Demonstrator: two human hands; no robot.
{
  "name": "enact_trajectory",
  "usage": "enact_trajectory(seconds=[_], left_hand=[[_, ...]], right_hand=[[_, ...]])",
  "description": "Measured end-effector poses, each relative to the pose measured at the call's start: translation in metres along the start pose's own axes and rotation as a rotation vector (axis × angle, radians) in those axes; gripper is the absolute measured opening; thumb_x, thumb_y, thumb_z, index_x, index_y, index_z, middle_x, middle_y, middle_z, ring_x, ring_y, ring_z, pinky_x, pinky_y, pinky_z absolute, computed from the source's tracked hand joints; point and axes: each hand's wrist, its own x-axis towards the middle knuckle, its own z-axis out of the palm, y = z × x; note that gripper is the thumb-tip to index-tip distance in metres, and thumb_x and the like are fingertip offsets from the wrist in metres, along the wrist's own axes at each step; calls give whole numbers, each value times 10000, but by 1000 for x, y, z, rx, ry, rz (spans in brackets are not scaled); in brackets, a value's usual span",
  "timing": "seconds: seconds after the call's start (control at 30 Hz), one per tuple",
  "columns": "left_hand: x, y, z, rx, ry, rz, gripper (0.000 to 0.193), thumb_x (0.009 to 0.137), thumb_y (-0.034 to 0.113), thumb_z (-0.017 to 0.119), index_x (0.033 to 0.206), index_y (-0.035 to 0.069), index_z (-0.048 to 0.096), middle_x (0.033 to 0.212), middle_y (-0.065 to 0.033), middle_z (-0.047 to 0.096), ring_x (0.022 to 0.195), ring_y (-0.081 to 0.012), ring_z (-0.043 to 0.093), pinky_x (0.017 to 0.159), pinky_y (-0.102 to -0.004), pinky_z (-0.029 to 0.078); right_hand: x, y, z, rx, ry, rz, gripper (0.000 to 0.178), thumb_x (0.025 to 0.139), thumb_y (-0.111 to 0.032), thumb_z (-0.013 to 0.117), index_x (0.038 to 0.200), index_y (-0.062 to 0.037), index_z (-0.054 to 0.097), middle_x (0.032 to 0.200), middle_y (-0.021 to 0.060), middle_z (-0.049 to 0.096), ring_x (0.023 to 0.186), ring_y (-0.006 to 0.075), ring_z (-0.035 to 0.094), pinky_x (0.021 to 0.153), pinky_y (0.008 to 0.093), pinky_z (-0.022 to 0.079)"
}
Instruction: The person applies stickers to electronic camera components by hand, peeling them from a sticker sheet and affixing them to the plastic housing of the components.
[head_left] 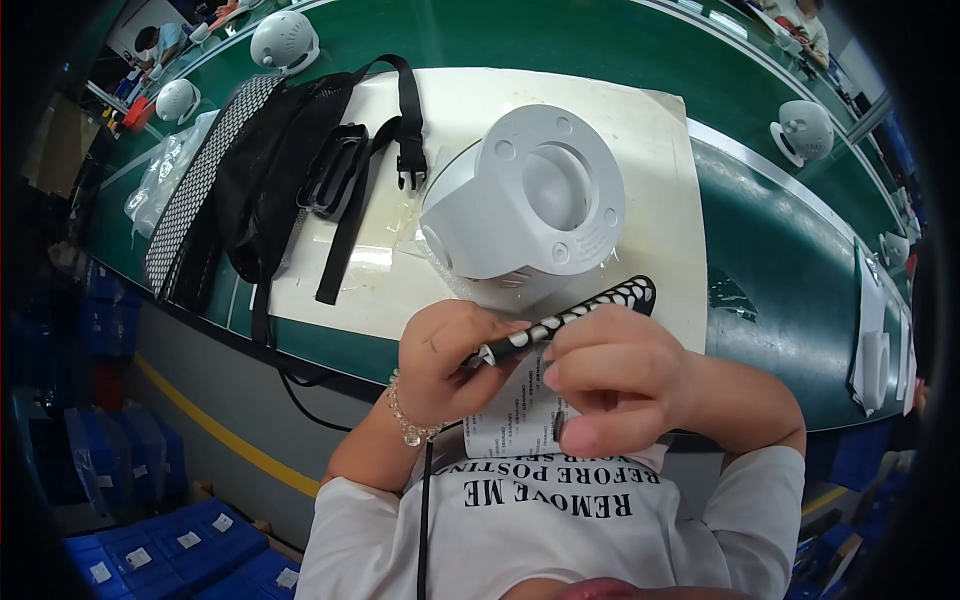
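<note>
The person stood at the green table [760, 270], both hands at work just in front of a white shirt [560, 550]. The left hand [450, 360] had thumb and fingers pinched on the near end of a strip [590, 310] – black, spotted with white – which slanted up from there toward two o'clock. Below the strip hung a pale printed paper [510, 415]; I could not tell whether the two were joined. The right hand [625, 380] was at the paper's three o'clock edge, fingers curled and thumb bent in; whether they pinched anything I could not tell. A beaded bracelet [415, 425] circled the left wrist.

At twelve o'clock from the hands a white unit [480, 220] lay on a pale board [660, 230], its round ring base turned up and tilted, with a deep hollow in its middle. At ten o'clock a black bag [260, 180] sprawled across the board's edge, its strap ending in a buckle [410, 165] beside the unit. Clear plastic [165, 185] lay beyond the bag. Similar units stood farther off, one at eleven [284, 42], another between one and two [804, 130]. Blue boxes [170, 555] sat low at eight o'clock – on the floor side, well apart from the hands.
</note>
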Motion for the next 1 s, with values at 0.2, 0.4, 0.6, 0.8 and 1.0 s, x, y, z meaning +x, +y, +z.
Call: enact_trajectory(seconds=[0.2,0.4,0.6,0.8,1.0], left_hand=[[0,-3,0,93,122,79,280,578,-38,699,838,28,618,819,-111,607,602,-194,571,528,-264,452],[1,-14,5,183,86,164,275,569,-29,712,820,14,609,1309,-261,366,699,-197,612,543,-261,484],[-1,-15,4,223,111,164,248,538,-58,689,756,-12,582,1264,-284,416,591,-166,595,553,-253,481],[0,-17,3,199,111,166,231,530,-54,687,730,-19,577,1245,-283,439,574,-160,589,549,-250,477],[0,-17,1,220,106,185,243,521,-40,688,743,-27,588,1242,-280,445,570,-162,583,545,-249,473]], right_hand=[[1,33,-26,69,312,259,568,752,99,544,1259,-67,348,986,119,490,809,165,536,637,273,467],[29,72,-44,196,572,449,805,759,97,516,1381,-162,77,1140,148,396,856,128,494,787,256,433],[33,68,-45,241,404,570,778,772,75,514,1387,-149,93,1140,138,406,852,126,494,791,261,439],[31,76,-45,253,458,546,773,766,84,525,1384,-153,124,1129,140,432,825,134,514,737,233,453],[30,70,-49,-336,212,227,719,772,53,550,1365,-143,192,1128,143,540,814,160,598,615,180,443]])
